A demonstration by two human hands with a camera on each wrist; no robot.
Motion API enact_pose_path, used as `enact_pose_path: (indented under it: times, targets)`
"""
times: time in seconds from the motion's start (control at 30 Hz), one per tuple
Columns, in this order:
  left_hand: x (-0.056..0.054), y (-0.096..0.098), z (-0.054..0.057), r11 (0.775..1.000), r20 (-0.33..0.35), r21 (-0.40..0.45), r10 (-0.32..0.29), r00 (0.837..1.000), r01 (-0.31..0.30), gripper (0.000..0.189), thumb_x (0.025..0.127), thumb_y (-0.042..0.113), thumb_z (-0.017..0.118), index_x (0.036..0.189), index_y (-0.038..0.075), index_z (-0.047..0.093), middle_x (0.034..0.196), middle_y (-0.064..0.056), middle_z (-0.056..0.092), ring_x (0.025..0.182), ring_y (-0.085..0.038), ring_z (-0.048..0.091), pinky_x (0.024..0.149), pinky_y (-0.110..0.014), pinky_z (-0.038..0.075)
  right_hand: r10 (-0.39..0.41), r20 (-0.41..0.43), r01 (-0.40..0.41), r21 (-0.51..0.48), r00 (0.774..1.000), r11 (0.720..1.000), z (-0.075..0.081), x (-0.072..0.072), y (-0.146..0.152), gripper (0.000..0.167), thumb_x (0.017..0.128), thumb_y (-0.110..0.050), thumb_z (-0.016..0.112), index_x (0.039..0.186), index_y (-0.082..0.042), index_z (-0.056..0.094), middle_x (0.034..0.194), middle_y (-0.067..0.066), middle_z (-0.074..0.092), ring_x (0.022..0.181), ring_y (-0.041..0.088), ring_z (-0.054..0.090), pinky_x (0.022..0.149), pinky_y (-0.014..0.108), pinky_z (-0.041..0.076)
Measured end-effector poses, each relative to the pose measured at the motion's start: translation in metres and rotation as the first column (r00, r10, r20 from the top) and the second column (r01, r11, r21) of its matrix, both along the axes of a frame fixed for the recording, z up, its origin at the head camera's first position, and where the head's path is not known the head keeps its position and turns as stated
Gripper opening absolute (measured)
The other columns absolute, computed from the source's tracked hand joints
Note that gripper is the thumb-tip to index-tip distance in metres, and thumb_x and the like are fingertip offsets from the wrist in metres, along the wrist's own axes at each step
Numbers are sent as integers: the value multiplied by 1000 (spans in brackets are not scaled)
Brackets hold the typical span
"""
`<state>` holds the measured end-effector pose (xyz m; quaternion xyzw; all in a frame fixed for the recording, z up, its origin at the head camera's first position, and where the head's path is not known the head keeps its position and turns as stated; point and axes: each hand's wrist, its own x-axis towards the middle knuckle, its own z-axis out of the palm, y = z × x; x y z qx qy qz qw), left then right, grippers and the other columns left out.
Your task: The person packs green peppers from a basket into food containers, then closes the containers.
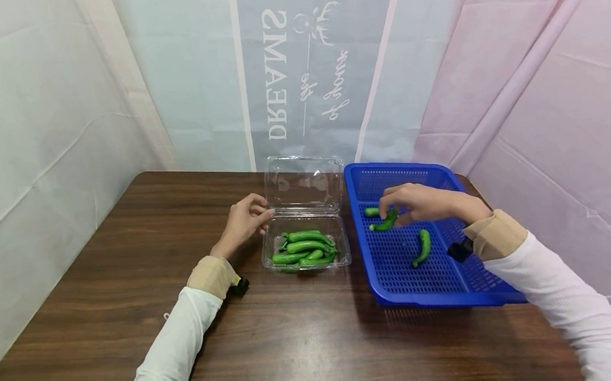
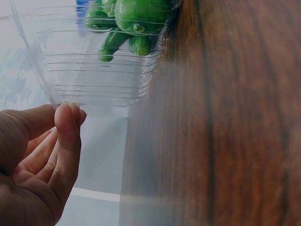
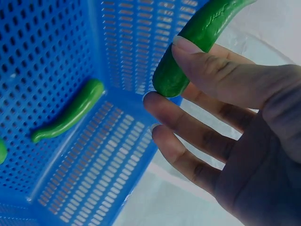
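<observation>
My left hand (image 1: 245,219) pinches the left rim of a clear plastic clamshell box (image 1: 267,247) near its hinge; the left wrist view shows thumb and fingertips meeting at that edge. The box's lid (image 1: 305,184) stands raised at the back. Several green chili peppers (image 1: 307,246) lie piled inside. Above the blue basket, my right hand (image 1: 419,202) holds a green chili pepper (image 3: 207,37) between thumb and fingers, the other fingers spread below. Two more peppers rest in the basket: one whole (image 1: 422,248), and another (image 1: 372,212) partly hidden behind the hand.
The blue perforated basket (image 1: 367,257) stands on the right of the brown wooden table (image 1: 296,347), close beside the box. A printed cloth (image 1: 191,104) hangs behind the table, with pale sheets at both sides.
</observation>
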<state>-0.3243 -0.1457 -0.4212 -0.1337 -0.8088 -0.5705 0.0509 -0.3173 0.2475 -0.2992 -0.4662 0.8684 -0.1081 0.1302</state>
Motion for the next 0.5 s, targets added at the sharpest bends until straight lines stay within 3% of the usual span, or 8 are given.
enact_pose_path:
  times: [0.3,0.5]
  targets:
    - [1,0,0,1000,7,-8,9,1000,-9,22,93,4,69,110,-4,58,92,-23,71,56,-17,65,56,-44,60,-1,-108,-1,-20,994,1000,7,7,-24,26,86,-5,77,106,-20,69,109,-1,62,94,17,63,76,36,56]
    - [0,-1,-1,1000,5,-7,14,1000,-13,21,93,6,70,109,-2,58,90,-20,72,56,-18,65,56,-44,60,18,-124,-23,-39,992,999,10,6,-38,23,88,-9,76,108,-19,68,108,-3,60,98,17,60,80,43,55]
